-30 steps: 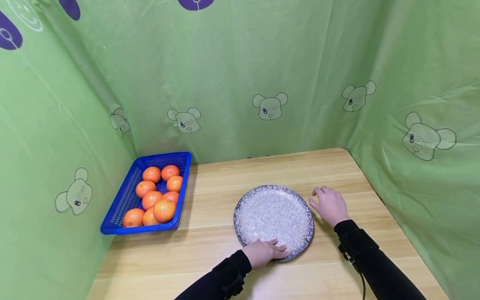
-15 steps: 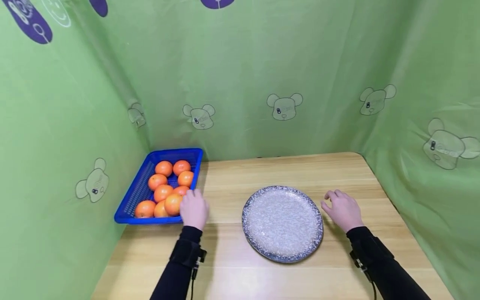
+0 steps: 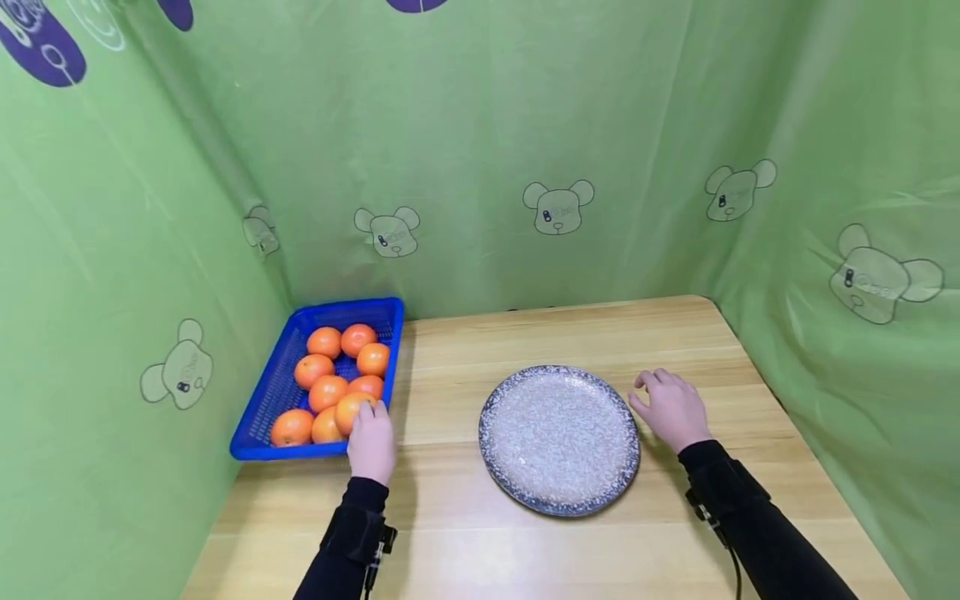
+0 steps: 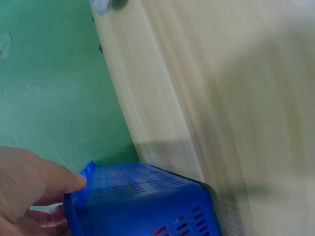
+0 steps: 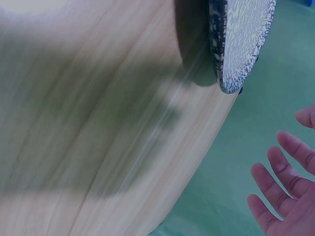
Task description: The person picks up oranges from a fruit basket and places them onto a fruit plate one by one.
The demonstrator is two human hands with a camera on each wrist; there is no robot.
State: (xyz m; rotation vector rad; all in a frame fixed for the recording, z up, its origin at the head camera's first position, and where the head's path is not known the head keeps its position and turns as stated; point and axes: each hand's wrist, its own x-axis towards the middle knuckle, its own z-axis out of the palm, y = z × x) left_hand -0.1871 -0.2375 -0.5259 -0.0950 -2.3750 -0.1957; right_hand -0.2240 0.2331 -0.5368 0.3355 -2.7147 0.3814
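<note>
My left hand (image 3: pixel 372 446) is at the near right corner of a blue plastic basket (image 3: pixel 276 377). In the left wrist view, its thumb (image 4: pixel 74 182) lies on the outer side of the basket rim with the fingers behind it, pinching the rim. Several oranges (image 3: pixel 313 372) lie in the basket; the fingertips overlap the nearest one in the head view. A round speckled grey plate (image 3: pixel 558 442) with a dark rim lies on the table to the right. Beside its right edge hovers my right hand (image 3: pixel 673 408), fingers loosely bent and holding nothing.
The wooden table (image 3: pixel 450 367) has bare surface between basket and plate and in front of them. Green curtains (image 3: pixel 480 125) printed with mouse heads enclose it at the back and both sides. A cable (image 3: pixel 733 567) hangs from the right wrist strap.
My left hand has left the plate's near edge and gone over to the basket corner. The basket has since shifted slightly right and nearer. The right hand stays beside the plate.
</note>
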